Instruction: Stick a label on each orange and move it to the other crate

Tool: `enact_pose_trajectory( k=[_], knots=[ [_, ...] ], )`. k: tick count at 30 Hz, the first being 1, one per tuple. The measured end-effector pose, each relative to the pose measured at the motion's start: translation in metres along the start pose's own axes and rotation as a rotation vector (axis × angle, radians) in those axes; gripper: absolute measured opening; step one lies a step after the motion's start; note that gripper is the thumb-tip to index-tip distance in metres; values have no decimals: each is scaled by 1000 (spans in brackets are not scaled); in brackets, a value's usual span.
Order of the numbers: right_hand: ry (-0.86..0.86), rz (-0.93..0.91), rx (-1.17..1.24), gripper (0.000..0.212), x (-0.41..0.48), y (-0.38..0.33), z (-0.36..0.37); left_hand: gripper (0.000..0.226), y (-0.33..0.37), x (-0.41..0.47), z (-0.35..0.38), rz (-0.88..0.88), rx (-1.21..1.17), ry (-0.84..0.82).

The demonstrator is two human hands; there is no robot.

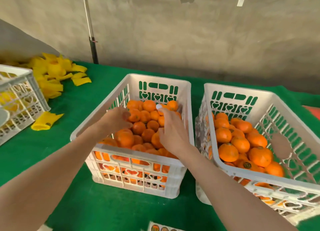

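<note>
A white plastic crate in the middle of the green table holds many oranges. A second white crate to its right holds more oranges; one of them shows a dark round label. Both my hands are over the middle crate. My left hand reaches in from the left, its fingers loosely bent beside an orange without closing round it. My right hand hovers over the pile with the forefinger stretched out, and a small white round label sits on that fingertip.
A sheet of round stickers lies at the table's front edge. A third white crate stands at the far left, with yellow foam sleeves piled behind it and one beside it. A pole and a grey wall are behind.
</note>
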State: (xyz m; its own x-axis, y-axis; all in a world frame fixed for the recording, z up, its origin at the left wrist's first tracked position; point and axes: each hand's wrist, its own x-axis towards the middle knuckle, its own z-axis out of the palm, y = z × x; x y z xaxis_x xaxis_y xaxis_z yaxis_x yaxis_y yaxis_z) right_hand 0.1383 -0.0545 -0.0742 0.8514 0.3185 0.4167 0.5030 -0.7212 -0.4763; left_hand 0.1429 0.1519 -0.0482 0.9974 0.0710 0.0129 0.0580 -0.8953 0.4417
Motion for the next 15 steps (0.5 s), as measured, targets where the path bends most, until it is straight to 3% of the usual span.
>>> enact_pose_trajectory(
  k=[3, 5, 8, 11, 15],
  knots=[
    [-26, -25, -21, 65, -1, 1, -2, 43, 0, 16, 24, -25, 413, -444],
    [-25, -36, -17, 64, -2, 1, -3, 52, -2, 20, 34, -81, 523, -538],
    [-24, -39, -1, 63, -2, 1, -2, 50, -8, 27, 34, -55, 502, -518],
    [0, -27, 33, 63, -2, 1, -3, 47, -14, 31, 26, -52, 224, -414],
    [66, 44, 205, 67, -4, -3, -7, 71, -9, 14, 7, 67, -510, -257]
  ],
)
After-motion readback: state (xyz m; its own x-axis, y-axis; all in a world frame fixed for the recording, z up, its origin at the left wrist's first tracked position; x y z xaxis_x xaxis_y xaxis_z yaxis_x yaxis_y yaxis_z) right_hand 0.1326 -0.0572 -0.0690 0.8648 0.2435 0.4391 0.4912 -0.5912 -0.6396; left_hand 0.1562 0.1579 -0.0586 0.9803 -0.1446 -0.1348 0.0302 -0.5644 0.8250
